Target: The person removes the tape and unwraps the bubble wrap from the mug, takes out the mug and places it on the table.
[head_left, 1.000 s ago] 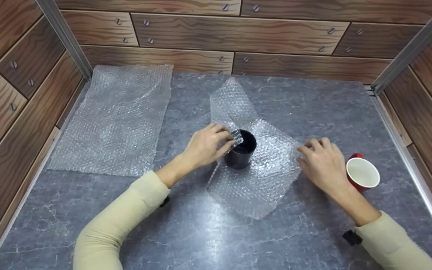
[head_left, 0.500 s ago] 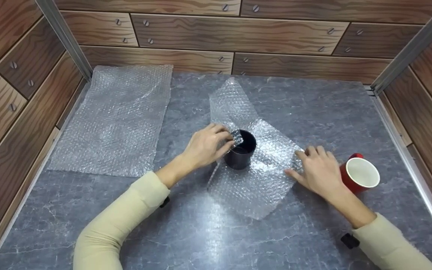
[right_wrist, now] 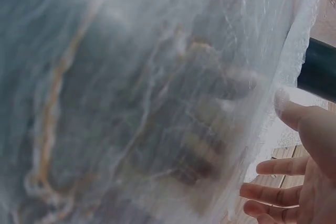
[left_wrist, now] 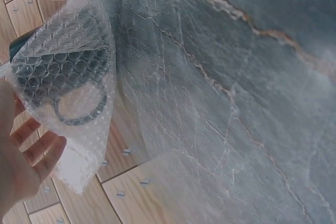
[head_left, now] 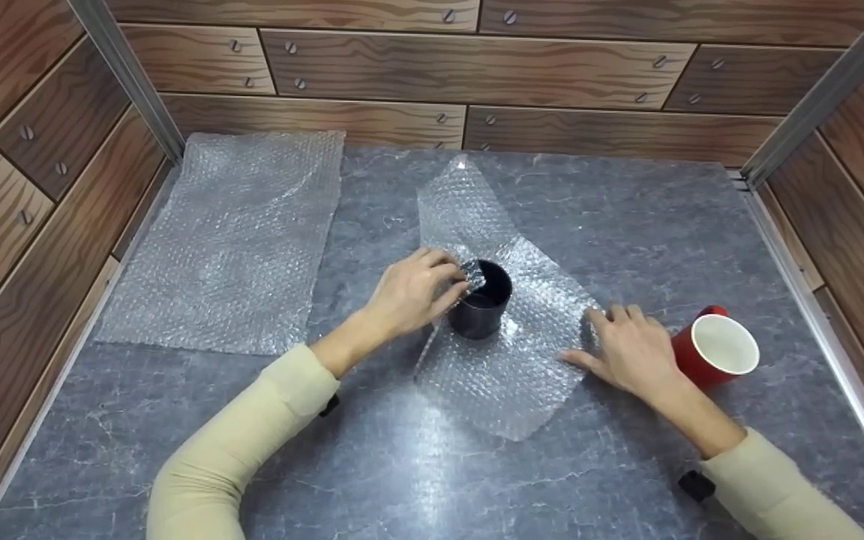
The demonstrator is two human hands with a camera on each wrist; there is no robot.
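Observation:
A black mug stands upright on a sheet of bubble wrap. My left hand pinches a flap of the wrap at the mug's left rim, part of it folded over the opening. Through the wrap, the left wrist view shows the mug's ring handle. Over at the sheet's right edge, my right hand touches the wrap with fingers and thumb spread. The thumb lies at the wrap's edge in the right wrist view, apart from the other fingers.
A red mug with a white inside stands just right of my right hand. Another bubble wrap sheet lies flat at the left of the grey marbled table. Wood-patterned walls enclose the back and sides.
My right hand has moved left and slightly toward me, onto the right edge of the wrap. My left hand has stayed at the mug's rim.

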